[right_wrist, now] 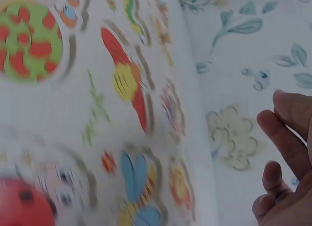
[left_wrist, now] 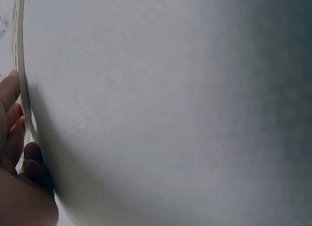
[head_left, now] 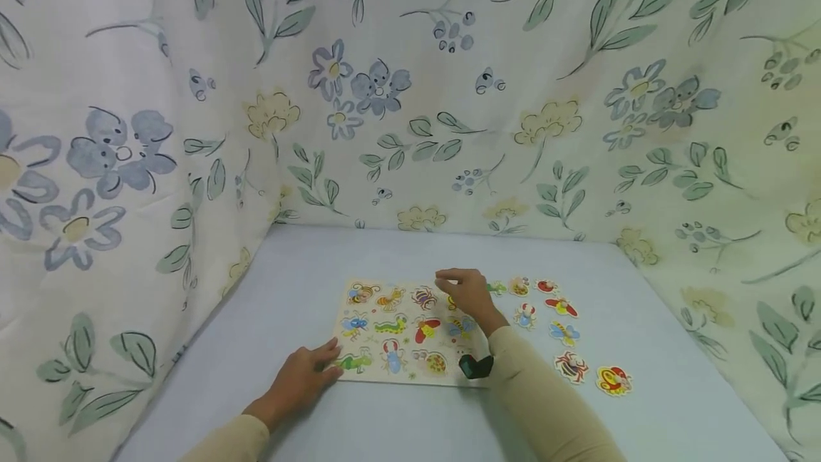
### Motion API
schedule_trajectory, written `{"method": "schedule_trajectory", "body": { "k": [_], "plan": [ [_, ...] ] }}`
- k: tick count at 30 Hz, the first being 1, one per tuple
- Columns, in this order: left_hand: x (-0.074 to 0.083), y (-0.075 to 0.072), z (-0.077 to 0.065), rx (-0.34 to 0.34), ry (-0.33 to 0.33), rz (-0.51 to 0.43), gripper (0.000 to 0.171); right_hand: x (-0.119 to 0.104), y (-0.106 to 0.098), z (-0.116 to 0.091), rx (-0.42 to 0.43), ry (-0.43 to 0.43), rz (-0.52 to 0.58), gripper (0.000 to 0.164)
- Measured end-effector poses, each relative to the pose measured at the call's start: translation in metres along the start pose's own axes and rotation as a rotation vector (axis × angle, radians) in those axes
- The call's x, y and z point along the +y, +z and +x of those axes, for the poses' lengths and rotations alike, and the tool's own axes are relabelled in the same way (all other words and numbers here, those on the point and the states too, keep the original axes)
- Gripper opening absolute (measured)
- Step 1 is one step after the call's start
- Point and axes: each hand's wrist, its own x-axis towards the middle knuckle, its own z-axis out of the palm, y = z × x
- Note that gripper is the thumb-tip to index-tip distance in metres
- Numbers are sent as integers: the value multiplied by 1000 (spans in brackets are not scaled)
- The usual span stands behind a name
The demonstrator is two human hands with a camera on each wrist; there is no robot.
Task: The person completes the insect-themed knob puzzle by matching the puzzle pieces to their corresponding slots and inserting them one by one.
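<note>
A flat wooden peg-style puzzle board (head_left: 410, 378) printed with insects lies on the white table. My left hand (head_left: 301, 380) holds its near left corner, thumb and forefinger at the edge; in the left wrist view, fingers (left_wrist: 12, 89) of that hand touch the board's side. Above the board's far right part is my right hand (head_left: 470, 294), its fingers bent and apart in the right wrist view, with nothing seen between them. Its forearm hides some of the board's right side. Loose insect pieces, among them a spider (head_left: 571, 367) and a snail-like piece (head_left: 614, 381), lie to the right.
More loose pieces, such as a ladybird (head_left: 547, 286), a red-winged insect (head_left: 561, 306), a dragonfly (head_left: 564, 334) and a blue beetle (head_left: 524, 316), lie beyond the right forearm. Floral cloth (head_left: 423, 162) hangs around the table's back and sides.
</note>
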Motion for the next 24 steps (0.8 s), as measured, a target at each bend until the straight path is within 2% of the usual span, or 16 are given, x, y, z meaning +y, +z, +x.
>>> {"method": "schedule_trajectory", "body": {
  "k": [6,11,15,24],
  "plan": [
    [-3,1,1,8,-21,-8,42,14,-39,-10,65,73,-27,25],
    [-3,3,-1,-12,-49,-4,42,30,-68,-27,89,191,-62,27],
    [-3,4,-2,-14,-56,2,42,45,-90,-43,95,266,-33,30],
    [-2,2,1,-25,-73,-8,43,71,-138,-67,116,295,-53,37]
  ]
}}
